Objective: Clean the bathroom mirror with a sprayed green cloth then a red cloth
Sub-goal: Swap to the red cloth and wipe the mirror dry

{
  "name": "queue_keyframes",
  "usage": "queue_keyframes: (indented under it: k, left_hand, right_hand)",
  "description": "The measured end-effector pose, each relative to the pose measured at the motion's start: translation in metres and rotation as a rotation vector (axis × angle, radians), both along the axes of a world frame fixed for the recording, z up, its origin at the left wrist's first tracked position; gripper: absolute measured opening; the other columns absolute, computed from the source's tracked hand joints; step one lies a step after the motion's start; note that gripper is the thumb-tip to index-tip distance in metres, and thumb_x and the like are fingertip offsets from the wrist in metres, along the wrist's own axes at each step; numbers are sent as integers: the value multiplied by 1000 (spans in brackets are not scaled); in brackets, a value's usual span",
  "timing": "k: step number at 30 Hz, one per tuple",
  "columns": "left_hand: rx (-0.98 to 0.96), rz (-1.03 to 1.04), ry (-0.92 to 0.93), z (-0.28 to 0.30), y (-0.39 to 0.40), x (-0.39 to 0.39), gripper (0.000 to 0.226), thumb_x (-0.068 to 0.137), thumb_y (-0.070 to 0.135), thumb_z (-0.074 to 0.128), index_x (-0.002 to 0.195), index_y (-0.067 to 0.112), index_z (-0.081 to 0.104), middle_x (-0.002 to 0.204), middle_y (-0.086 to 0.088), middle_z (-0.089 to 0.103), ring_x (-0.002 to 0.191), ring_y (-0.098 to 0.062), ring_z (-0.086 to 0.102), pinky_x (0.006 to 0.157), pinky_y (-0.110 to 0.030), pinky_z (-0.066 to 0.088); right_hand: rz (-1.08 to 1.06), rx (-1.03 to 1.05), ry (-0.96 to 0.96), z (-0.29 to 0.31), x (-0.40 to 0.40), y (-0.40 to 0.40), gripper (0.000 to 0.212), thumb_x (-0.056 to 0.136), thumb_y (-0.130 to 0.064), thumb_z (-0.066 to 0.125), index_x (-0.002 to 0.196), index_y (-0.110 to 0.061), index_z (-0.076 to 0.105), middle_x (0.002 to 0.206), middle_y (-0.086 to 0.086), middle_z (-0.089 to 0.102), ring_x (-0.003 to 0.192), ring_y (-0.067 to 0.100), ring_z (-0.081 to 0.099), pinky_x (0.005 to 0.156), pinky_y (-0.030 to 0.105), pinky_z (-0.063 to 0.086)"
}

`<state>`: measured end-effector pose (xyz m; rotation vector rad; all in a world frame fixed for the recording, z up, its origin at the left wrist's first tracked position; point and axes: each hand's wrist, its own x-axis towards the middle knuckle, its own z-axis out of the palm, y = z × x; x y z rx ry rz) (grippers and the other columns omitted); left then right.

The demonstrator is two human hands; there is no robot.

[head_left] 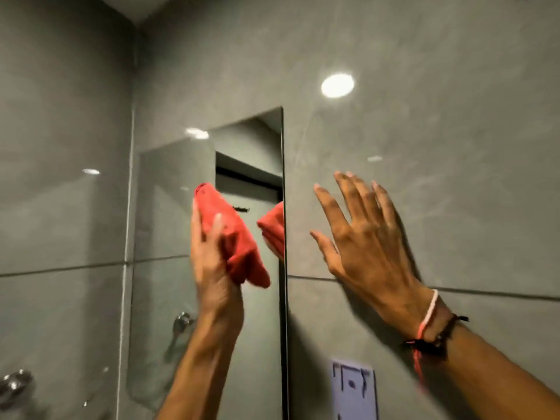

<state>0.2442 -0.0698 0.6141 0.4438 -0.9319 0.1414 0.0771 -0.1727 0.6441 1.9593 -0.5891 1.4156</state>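
The bathroom mirror (169, 225) hangs on the grey tiled wall, its dark right edge running down the middle of the view. My left hand (212, 268) is raised in front of the glass and grips a bunched red cloth (233, 234). The cloth's reflection shows at the mirror's right edge. My right hand (360, 234) lies flat against the wall tile just right of the mirror, fingers spread, holding nothing. Red and black strings circle that wrist. No green cloth or spray bottle is in sight.
A white switch plate (353, 389) sits on the wall low and right of the mirror. Chrome tap fittings (15, 384) stick out of the left wall at the bottom. A ceiling light's glare (337, 85) shines on the tile above.
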Motion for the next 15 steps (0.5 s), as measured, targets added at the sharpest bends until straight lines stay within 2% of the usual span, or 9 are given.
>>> queue_keyframes:
  k: [1,2,3,4,5,6,8,12,15]
  left_hand:
    - [7,162,-28,25,-9,-1,50,98,37,56,146,33,47,139,-3,58,107,-16,70,72,-33,62]
    - [20,317,-91,51,-22,-4,57,101,30,54,154,34,35,157,-3,45,125,-12,62,88,-36,62]
    - [98,496,-184,79,-34,-8,59,104,24,50,158,30,27,167,-5,29,141,-12,47,109,-44,51]
    - [181,669,-284,104,-49,-10,59,106,21,46,160,26,23,172,-6,17,153,-16,29,123,-49,32]
    - [266,836,-364,117,-63,-7,58,107,23,42,161,25,21,173,-6,9,158,-19,15,128,-51,16]
    - [314,979,-424,125,-73,1,57,107,29,39,161,26,21,173,-6,7,160,-20,7,128,-53,8]
    - [325,1106,-506,136,-81,19,59,104,42,31,160,29,22,173,-5,7,160,-19,5,128,-55,5]
    - [294,1184,-633,163,-74,70,58,104,48,32,160,35,21,173,-6,7,160,-22,8,125,-55,4]
    - [318,1175,-583,185,-64,121,56,104,46,31,158,35,26,172,-9,10,159,-26,10,127,-55,6]
  right_hand:
    - [-36,-12,0,7,5,-4,72,95,-47,65,157,-15,47,163,23,44,153,39,42,126,60,31]
    - [-63,-18,12,16,10,-9,72,95,-45,64,158,-15,46,165,24,42,154,39,40,127,61,28]
    - [-94,-25,38,26,16,-11,72,95,-44,63,158,-16,45,166,24,39,156,38,37,127,62,25]
    - [-125,-48,36,39,23,-15,73,94,-44,60,159,-17,43,168,24,36,158,37,34,128,64,21]
    - [-148,-42,49,49,28,-16,75,94,-47,57,161,-18,40,170,24,32,160,36,30,128,66,17]
    - [-196,-39,60,53,34,-16,77,94,-51,52,163,-20,37,172,23,27,161,35,26,127,68,13]
    - [-267,-116,21,60,42,-23,82,95,-62,43,165,-23,30,174,22,20,163,34,21,125,71,8]
    - [-291,-151,-11,67,52,-32,93,92,-83,17,167,-28,22,176,21,10,164,36,12,124,72,4]
    - [-322,-165,-34,65,54,-37,98,88,-88,8,167,-30,16,176,20,5,164,36,9,125,72,6]
